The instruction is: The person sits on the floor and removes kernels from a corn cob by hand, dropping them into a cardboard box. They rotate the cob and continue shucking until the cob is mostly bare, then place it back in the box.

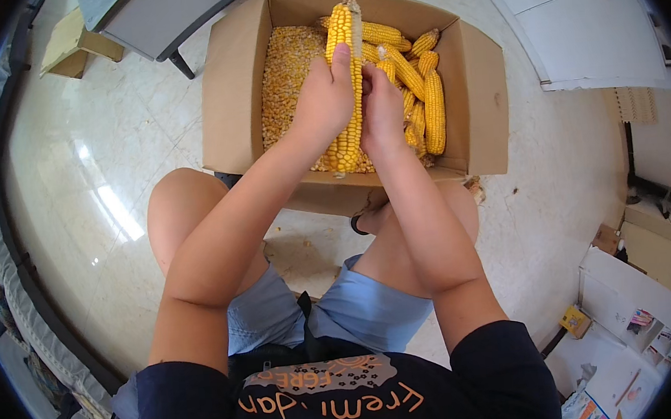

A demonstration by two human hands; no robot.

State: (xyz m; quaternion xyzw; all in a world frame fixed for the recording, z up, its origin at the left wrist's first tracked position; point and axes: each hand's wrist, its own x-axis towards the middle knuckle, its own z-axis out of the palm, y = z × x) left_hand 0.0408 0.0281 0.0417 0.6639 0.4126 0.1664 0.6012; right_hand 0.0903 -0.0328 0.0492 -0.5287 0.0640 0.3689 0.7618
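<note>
A long yellow corn cob [346, 108] stands nearly lengthwise over an open cardboard box. My left hand [326, 92] is wrapped around its middle, thumb along the front. At the cob's upper right, a pale strip is bare of kernels. My right hand [383, 108] is curled close against the cob's right side. Something small and dark shows by its fingers, too hidden to name. Loose corn kernels [286, 77] cover the left part of the box. Several whole corn cobs [434, 110] are piled on the right, partly behind my right hand.
The cardboard box [484, 103] has its flaps folded outward and sits on the tiled floor [111, 132] before my knees. A desk [149, 23] with a dark leg is at upper left, near a small wooden stool [71, 44]. White cabinets [581, 30] stand at upper right.
</note>
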